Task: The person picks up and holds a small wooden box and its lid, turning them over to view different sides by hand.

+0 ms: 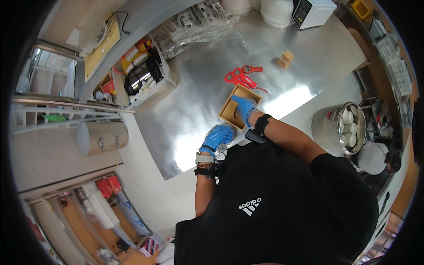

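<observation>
An open-topped wooden box sits near the front edge of the steel tabletop, with a dark rounded outline on its floor. Over the box's right side reaches my right hand in a blue glove. One digit points left across the inside; the other fingers are partly hidden, so any grip is unclear. My left hand, gloved in blue under clear plastic, is beside the near left corner with its fingers curled. Whether it holds anything is hidden. Just beyond the box lie several red hand tools.
A small wooden block stands farther right. Plastic-wrapped goods and a white appliance line the back. A translucent bin of kitchen items is at left. To my right is a metal pot of white cylinders.
</observation>
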A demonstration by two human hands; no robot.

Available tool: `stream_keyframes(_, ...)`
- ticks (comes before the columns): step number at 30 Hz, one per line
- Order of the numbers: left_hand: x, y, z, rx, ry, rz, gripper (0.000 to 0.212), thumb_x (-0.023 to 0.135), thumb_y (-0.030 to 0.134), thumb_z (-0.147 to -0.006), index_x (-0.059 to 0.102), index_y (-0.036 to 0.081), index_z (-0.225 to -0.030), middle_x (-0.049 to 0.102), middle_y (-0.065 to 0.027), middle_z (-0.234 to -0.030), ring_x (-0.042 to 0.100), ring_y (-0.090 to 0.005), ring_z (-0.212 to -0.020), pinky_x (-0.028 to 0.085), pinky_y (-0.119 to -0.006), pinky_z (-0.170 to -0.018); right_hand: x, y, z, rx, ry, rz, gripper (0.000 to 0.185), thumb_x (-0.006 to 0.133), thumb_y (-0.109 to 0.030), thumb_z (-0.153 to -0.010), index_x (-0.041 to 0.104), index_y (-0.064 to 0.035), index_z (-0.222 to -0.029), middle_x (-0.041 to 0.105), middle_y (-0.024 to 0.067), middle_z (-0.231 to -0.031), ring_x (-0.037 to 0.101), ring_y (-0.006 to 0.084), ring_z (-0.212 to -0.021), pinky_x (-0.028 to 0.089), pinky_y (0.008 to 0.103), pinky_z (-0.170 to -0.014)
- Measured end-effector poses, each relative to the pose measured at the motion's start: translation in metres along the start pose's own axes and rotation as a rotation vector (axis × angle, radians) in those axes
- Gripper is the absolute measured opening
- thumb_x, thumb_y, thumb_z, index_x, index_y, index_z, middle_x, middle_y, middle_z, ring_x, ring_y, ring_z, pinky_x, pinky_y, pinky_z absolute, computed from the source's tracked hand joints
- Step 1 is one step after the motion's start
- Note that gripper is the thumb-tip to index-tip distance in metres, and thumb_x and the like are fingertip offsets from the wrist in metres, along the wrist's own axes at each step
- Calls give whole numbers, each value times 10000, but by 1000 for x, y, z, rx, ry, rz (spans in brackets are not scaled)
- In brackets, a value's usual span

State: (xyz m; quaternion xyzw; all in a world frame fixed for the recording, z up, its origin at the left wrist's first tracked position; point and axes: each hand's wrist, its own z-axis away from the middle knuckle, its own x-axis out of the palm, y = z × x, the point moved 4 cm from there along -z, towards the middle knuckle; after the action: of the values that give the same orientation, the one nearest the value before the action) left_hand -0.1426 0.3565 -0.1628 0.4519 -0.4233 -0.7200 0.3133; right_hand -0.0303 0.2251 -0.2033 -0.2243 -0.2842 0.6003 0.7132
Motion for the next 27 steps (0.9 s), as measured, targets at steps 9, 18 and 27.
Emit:
stream_keyframes(9,-61,-41,16,-266,689,14,318,545,255,-905,595,-6,-1080,628,-146,-1066,628,-225,-931,499,-302,-793,32,-13,24,-491,-401,1116,461,765,-383,-634,633,-30,-900,649,139,-788,636,270,-742,494,366,-676)
stream_keyframes(18,-54,-9,-2,-272,588,-191,400,548,288,-894,578,-4,-1165,608,-216,-1132,588,-325,-1060,451,-368,-915,5,-44,64,-435,-810,879,285,669,-205,-736,544,-32,-925,596,77,-825,562,124,-728,441,259,-634)
stream_keyframes(27,-55,-21,-37,-116,430,-518,301,532,290,-843,624,7,-795,621,-228,-779,596,-415,-762,480,-482,-695,-73,-120,90,-187,-670,-119,426,540,-150,-873,469,71,-1230,608,157,-1111,606,210,-862,501,334,-817)
